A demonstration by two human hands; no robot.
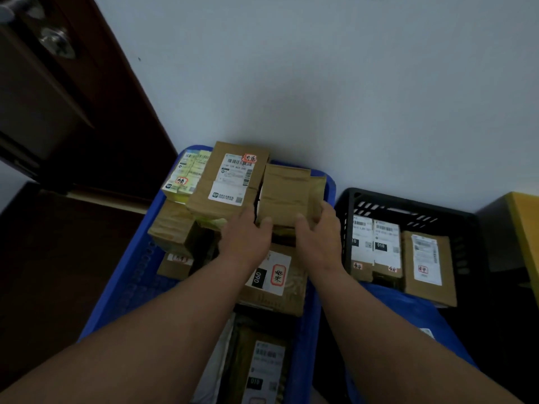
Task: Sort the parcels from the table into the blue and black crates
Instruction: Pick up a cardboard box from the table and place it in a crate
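Note:
A blue crate point(137, 275) stands on the floor against the wall, piled with brown parcels. Both my hands hold one plain brown parcel point(287, 191) at the crate's far right, on top of the pile. My left hand point(248, 237) grips its near left corner. My right hand point(319, 231) grips its near right edge. A larger labelled parcel point(233, 182) lies just left of it. To the right stands a black crate point(408, 208) holding three upright labelled parcels point(425, 263).
A dark wooden door point(73, 112) is at the left, a white wall point(350, 97) behind the crates. A yellow table edge point(525, 223) shows at the far right. A parcel labelled 010 point(262, 371) lies near me in the blue crate.

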